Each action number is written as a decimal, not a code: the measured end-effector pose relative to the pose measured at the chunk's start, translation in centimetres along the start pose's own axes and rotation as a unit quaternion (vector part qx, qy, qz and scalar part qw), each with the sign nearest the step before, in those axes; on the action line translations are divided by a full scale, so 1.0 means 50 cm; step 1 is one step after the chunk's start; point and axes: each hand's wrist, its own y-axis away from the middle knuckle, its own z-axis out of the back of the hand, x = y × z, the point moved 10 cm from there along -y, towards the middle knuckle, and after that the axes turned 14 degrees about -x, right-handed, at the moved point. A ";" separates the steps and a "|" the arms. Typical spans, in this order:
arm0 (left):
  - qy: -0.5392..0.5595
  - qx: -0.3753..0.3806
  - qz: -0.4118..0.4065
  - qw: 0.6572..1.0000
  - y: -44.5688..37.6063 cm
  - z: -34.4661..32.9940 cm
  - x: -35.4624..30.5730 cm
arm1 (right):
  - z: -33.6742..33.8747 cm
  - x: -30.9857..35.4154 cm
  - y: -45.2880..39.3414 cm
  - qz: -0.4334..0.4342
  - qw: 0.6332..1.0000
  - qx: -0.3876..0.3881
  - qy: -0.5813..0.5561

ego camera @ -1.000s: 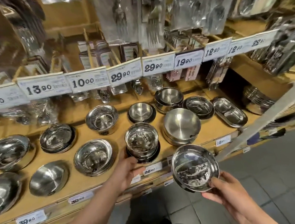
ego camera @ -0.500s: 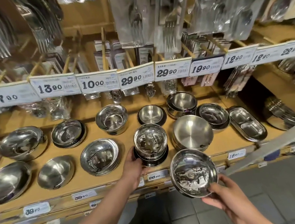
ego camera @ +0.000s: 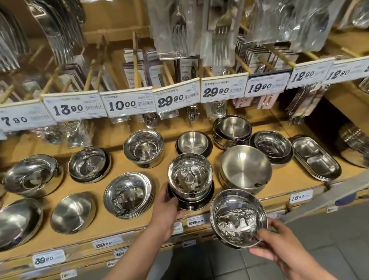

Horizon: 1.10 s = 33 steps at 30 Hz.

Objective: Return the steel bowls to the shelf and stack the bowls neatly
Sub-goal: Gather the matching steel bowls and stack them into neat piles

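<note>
A polished steel bowl is gripped at its near rim by the right hand, held off the wooden shelf front edge. The stack of bowls on the shelf is grasped at its left side by the left hand.

A stack of bowls stands at the front of the shelf, with the left hand against its left side. Just right of it sits a wide bowl, and right again a divided tray. Before the shelf edge, the right hand holds a loose bowl. Price tags hang above the back row.
</note>
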 end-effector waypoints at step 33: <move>0.081 -0.112 -0.032 0.990 0.037 0.412 -0.188 | -0.261 0.071 -0.036 0.123 0.966 -0.151 0.168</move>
